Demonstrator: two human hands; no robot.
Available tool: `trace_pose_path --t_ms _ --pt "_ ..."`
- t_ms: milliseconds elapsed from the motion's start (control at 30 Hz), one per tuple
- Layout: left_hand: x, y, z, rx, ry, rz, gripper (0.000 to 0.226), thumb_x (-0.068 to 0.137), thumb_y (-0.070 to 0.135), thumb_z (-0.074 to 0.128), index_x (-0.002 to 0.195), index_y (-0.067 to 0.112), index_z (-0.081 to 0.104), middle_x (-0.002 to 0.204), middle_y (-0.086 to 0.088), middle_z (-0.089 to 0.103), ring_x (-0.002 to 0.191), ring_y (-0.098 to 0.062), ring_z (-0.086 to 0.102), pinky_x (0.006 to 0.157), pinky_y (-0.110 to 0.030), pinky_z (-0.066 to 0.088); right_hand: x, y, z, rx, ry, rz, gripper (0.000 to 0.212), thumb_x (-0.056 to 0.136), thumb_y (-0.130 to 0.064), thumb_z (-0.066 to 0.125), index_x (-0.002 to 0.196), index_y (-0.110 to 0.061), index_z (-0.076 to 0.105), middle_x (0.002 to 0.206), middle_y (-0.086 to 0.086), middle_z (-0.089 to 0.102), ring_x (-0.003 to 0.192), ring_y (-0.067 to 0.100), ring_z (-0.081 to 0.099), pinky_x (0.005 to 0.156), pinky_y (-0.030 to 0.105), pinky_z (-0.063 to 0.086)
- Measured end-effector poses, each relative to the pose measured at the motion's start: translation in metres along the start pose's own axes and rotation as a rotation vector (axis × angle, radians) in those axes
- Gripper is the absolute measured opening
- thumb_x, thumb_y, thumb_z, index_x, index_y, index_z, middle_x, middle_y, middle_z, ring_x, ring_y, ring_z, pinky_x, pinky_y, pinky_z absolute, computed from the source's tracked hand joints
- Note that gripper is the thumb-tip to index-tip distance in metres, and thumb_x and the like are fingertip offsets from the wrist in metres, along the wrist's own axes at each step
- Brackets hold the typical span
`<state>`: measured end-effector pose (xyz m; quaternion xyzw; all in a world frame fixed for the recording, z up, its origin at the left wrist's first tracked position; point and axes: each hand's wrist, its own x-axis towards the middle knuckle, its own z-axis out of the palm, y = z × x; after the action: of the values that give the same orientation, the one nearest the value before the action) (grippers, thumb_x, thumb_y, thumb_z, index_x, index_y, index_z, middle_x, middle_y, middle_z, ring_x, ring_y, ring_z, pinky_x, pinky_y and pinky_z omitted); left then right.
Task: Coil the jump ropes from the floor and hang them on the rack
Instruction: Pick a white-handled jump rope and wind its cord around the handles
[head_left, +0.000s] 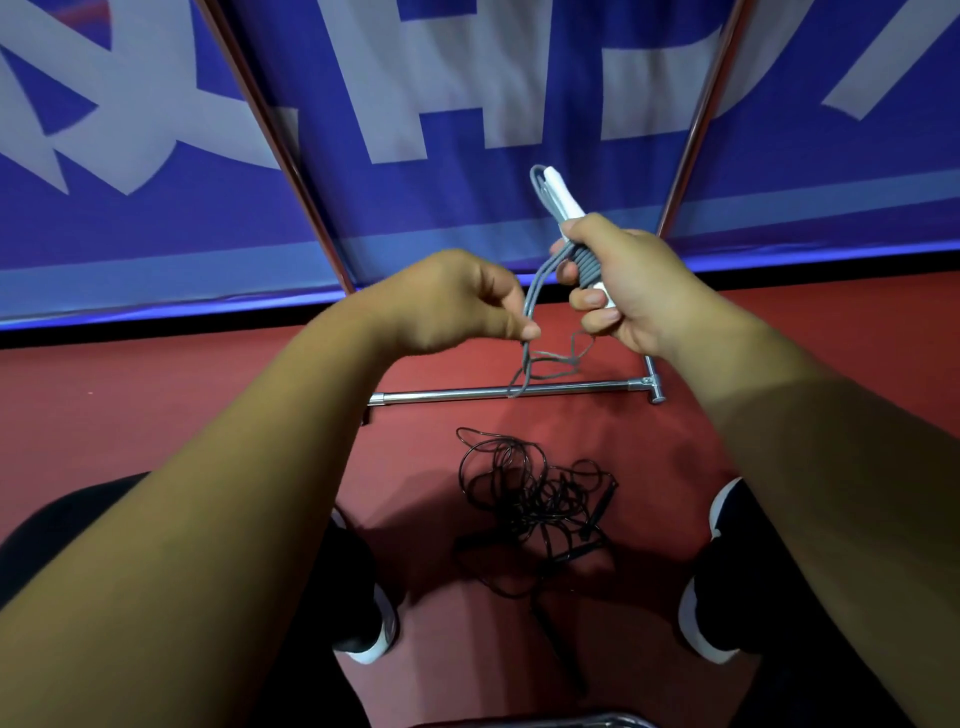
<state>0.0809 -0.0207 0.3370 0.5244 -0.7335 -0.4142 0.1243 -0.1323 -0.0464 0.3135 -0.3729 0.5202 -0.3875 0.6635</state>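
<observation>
Above the rack's base bar (493, 393), the right hand (618, 291) grips the white handles (563, 200), with the grey jump rope (535, 296) wound round them. Just beside it, the left hand (447, 301) pinches the rope's loose strands, which hang toward the bar. On the near side of the bar, a black jump rope (530, 499) lies tangled on the floor (156, 395).

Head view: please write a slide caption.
Right hand grips the grey rope, left hand pinches its cord; black rope lies tangled.
</observation>
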Motion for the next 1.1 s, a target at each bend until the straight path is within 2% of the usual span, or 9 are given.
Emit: trace_pose_path --t_ms 67,133,233,300,400,600,733,900,1100 --pt "0.002 0.000 0.007 0.145 -0.041 0.012 0.020 0.089 0.035 0.082 0.097 0.017 0.076 0.093 0.007 0.078 0.091 -0.010 0.072 0.094 -0.036 0.056 -0.001 0.000 0.001 -0.014 -0.019 0.007 0.021 0.098 -0.035 0.063 0.110 -0.018 0.066 0.073 -0.001 0.053 0.051 0.011 0.027 0.044 0.019 0.018" --pt "0.003 0.000 0.013 0.239 -0.064 0.010 0.018 0.091 0.030 0.080 0.098 0.016 0.072 0.089 0.006 0.078 0.084 -0.011 0.074 0.086 -0.039 0.058 -0.003 0.000 0.002 -0.025 -0.044 0.022 0.024 0.097 -0.036 0.063 0.111 -0.018 0.068 0.072 -0.001 0.052 0.052 0.012 0.026 0.044 0.020 0.016" --pt "0.005 -0.003 0.021 0.173 -0.094 -0.020 0.015 0.092 0.012 0.078 0.098 0.007 0.066 0.085 0.000 0.079 0.073 -0.008 0.077 0.079 -0.040 0.064 -0.006 -0.001 0.004 -0.035 -0.096 0.056 0.034 0.098 -0.046 0.063 0.112 -0.016 0.069 0.071 -0.001 0.051 0.051 0.011 0.025 0.045 0.022 0.013" --pt "0.006 -0.004 0.022 0.203 -0.060 -0.030 0.012 0.093 0.009 0.076 0.100 0.009 0.066 0.083 0.000 0.079 0.067 -0.010 0.077 0.075 -0.040 0.065 -0.006 -0.001 0.004 -0.018 -0.135 0.079 0.043 0.099 -0.055 0.062 0.114 -0.015 0.067 0.070 -0.002 0.051 0.050 0.010 0.024 0.043 0.021 0.013" --pt "0.009 -0.007 0.021 0.199 0.028 -0.073 0.004 0.094 0.010 0.073 0.097 0.012 0.069 0.080 -0.002 0.078 0.064 -0.014 0.077 0.071 -0.041 0.065 -0.007 -0.002 0.003 0.004 -0.183 0.096 0.047 0.101 -0.056 0.060 0.116 -0.012 0.065 0.072 -0.002 0.052 0.050 0.009 0.024 0.039 0.020 0.016" --pt "0.014 -0.018 0.015 0.110 0.179 -0.219 0.007 0.097 0.008 0.069 0.096 0.006 0.075 0.078 -0.010 0.078 0.065 -0.021 0.077 0.065 -0.038 0.066 -0.009 0.001 0.007 0.007 -0.219 0.094 0.040 0.102 -0.049 0.061 0.110 -0.011 0.066 0.073 0.002 0.055 0.047 0.009 0.026 0.037 0.019 0.018" --pt "0.015 -0.017 0.014 0.087 0.244 -0.237 0.009 0.098 0.010 0.068 0.094 0.006 0.075 0.080 -0.010 0.078 0.065 -0.020 0.077 0.059 -0.031 0.064 -0.010 -0.001 0.008 0.032 -0.220 0.106 0.028 0.102 -0.045 0.061 0.107 -0.018 0.057 0.073 0.002 0.054 0.047 0.009 0.024 0.036 0.019 0.017" --pt "0.015 -0.023 0.013 -0.066 0.158 -0.270 0.009 0.098 0.013 0.072 0.094 0.005 0.074 0.087 -0.013 0.079 0.078 -0.026 0.079 0.072 -0.040 0.067 -0.014 -0.003 0.009 -0.001 -0.260 0.119 0.023 0.103 -0.038 0.059 0.103 -0.016 0.054 0.075 0.004 0.058 0.044 0.009 0.026 0.035 0.017 0.017" --pt "0.007 -0.019 0.011 -0.416 0.029 -0.156 0.007 0.103 0.010 0.064 0.100 0.005 0.068 0.087 -0.010 0.074 0.083 -0.018 0.073 0.090 -0.038 0.058 -0.014 -0.008 0.005 0.008 -0.176 0.079 0.024 0.102 -0.035 0.064 0.101 -0.011 0.060 0.083 0.007 0.063 0.046 0.011 0.031 0.036 0.018 0.019"
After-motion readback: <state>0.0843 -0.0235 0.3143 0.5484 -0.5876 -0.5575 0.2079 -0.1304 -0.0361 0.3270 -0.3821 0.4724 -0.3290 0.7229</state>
